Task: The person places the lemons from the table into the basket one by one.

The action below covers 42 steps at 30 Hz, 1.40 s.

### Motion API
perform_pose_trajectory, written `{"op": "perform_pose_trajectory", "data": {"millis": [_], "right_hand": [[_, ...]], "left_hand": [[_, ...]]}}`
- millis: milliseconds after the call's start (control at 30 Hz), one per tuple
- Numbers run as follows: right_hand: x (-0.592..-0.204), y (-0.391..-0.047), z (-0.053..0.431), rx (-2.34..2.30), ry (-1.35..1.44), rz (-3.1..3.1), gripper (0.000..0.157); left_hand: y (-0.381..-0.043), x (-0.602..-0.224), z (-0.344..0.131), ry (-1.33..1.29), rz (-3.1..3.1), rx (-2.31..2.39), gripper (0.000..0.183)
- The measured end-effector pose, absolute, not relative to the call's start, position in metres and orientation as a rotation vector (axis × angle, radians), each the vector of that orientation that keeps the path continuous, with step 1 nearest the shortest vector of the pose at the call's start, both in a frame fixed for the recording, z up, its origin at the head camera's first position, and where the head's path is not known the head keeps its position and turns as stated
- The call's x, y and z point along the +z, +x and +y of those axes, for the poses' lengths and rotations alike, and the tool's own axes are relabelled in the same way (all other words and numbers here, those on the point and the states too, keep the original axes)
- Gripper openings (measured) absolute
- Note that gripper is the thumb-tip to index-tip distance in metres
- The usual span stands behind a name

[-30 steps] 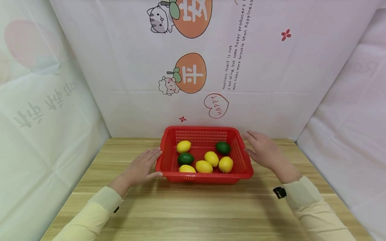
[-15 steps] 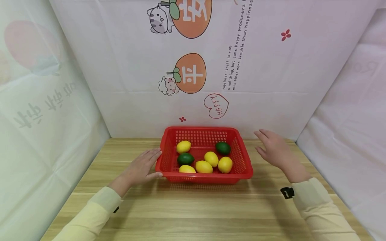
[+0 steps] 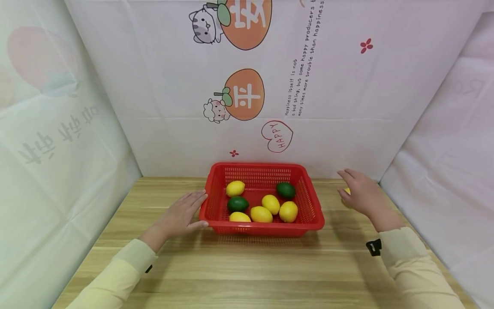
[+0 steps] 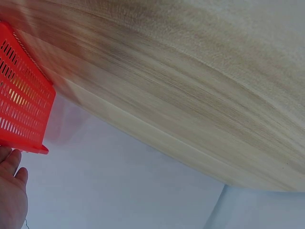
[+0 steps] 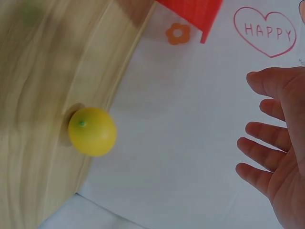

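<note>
A red plastic basket [image 3: 262, 228] stands near the back of the wooden table. Inside it lie several yellow lemons [image 3: 261, 213] and two dark green limes [image 3: 237, 204]. My left hand [image 3: 178, 216] rests its fingertips and thumb on the basket's left rim, the fingers fairly straight. Right of the basket, my right hand [image 3: 360, 195] hovers with spread, relaxed fingers and holds nothing. Under it a single lemon [image 5: 92, 131] sits on the table, shown whole in the right wrist view and mostly hidden by the hand in the head view.
A white printed sheet [image 3: 173, 141] forms the back wall just behind the basket. More white sheets enclose the left [image 3: 58, 171] and right [image 3: 444, 180] sides. The wood-grain table [image 3: 247, 270] extends in front of the basket.
My right hand has moved away from the basket's right rim, rightward, and a lemon now shows partly behind it. My left hand stays at the left rim.
</note>
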State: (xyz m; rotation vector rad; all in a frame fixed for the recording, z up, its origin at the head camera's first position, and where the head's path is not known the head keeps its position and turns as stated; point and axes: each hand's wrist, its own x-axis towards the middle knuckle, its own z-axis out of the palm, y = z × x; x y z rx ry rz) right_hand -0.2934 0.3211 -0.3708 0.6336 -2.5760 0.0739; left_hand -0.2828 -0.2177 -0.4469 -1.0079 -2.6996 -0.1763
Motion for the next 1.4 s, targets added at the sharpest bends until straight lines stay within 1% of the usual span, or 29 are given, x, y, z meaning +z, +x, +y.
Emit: {"op": "perform_pose_trajectory", "data": {"millis": [300, 600, 900, 1133, 1400], "right_hand": [[-0.385, -0.303, 0.338, 0.109, 0.569, -2.628, 0.054], [-0.399, -0.308, 0.356, 0.164, 0.425, -2.8, 0.056], [-0.414, -0.312, 0.369, 0.188, 0.363, -2.837, 0.058], [-0.422, -0.318, 0.375, 0.194, 0.3, -2.933, 0.061], [-0.434, -0.326, 0.38, 0.331, 0.243, -3.02, 0.066]], "left_hand": [[-0.283, -0.447, -0.218, -1.012, -2.7, -0.169, 0.085], [-0.283, -0.447, -0.217, -1.007, -2.715, -0.151, 0.086], [-0.284, -0.448, -0.217, -1.002, -2.715, -0.151, 0.086], [-0.283, -0.448, -0.218, -1.006, -2.704, -0.159, 0.085], [-0.285, -0.449, -0.218, -1.011, -2.703, -0.158, 0.086]]}}
